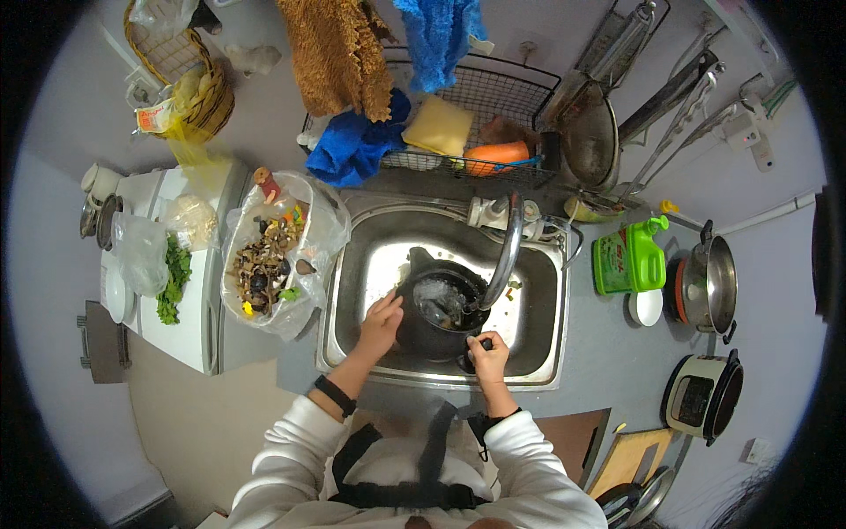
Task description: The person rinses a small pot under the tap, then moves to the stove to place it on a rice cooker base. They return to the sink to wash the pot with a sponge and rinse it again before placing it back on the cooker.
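A dark pot sits tilted in the stainless steel sink, under the curved metal faucet. Water churns inside the pot, and small food scraps lie on the sink bottom. My right hand is closed around the pot's black handle at the near side. My left hand rests by the pot's left side with fingers extended; whether the fingertips touch it is hard to tell.
A bag-lined bin of food waste stands left of the sink. To the right are a green detergent jug, a white bowl and a steel pot. A wire basket hangs behind.
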Demonstrator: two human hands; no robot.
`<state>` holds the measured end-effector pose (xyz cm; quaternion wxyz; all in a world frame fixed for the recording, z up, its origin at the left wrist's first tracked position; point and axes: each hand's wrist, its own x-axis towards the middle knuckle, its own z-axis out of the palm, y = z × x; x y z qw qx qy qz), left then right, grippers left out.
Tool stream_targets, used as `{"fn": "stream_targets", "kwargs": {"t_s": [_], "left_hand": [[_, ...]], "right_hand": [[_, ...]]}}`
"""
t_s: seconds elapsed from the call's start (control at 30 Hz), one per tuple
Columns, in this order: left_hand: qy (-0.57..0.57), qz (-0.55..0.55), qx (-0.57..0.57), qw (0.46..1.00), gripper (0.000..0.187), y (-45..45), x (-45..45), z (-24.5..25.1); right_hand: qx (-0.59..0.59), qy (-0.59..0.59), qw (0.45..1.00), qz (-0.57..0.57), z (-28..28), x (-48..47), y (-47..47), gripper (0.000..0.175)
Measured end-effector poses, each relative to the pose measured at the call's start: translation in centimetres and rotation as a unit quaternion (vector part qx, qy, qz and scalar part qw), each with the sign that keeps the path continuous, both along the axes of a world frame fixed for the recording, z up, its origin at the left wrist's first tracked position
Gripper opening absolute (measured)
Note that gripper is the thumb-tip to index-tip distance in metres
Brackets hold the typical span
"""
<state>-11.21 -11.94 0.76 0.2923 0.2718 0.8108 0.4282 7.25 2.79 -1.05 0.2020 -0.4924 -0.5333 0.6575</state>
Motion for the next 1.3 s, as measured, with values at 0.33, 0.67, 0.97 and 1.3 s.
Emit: {"fn": "stream_targets", "kwargs": {"t_s": [0.33,0.67,0.97,1.3], "left_hand": [[-0.321,0.200,-0.059,0.924,0.060,-2.6,-4.1,-1.3],[0.027,0.112,-0.141,0.983,0.055,0.6,-6.5,4.8],[0.313,0.062,-0.082,0.944,0.037,5.7,-6.2,10.9],[0.374,0.009,-0.197,0.906,0.048,5.9,-5.6,11.9]], "right_hand": [[-0.194,0.085,0.977,-0.036,1.6,-0.2,-3.6,0.014],[-0.524,0.223,0.815,-0.103,0.9,-3.2,-3.5,0.024],[-0.673,0.303,0.660,-0.141,1.9,-5.5,-5.2,0.030],[-0.685,0.260,0.666,-0.142,1.2,-5.0,-7.0,0.019]]}}
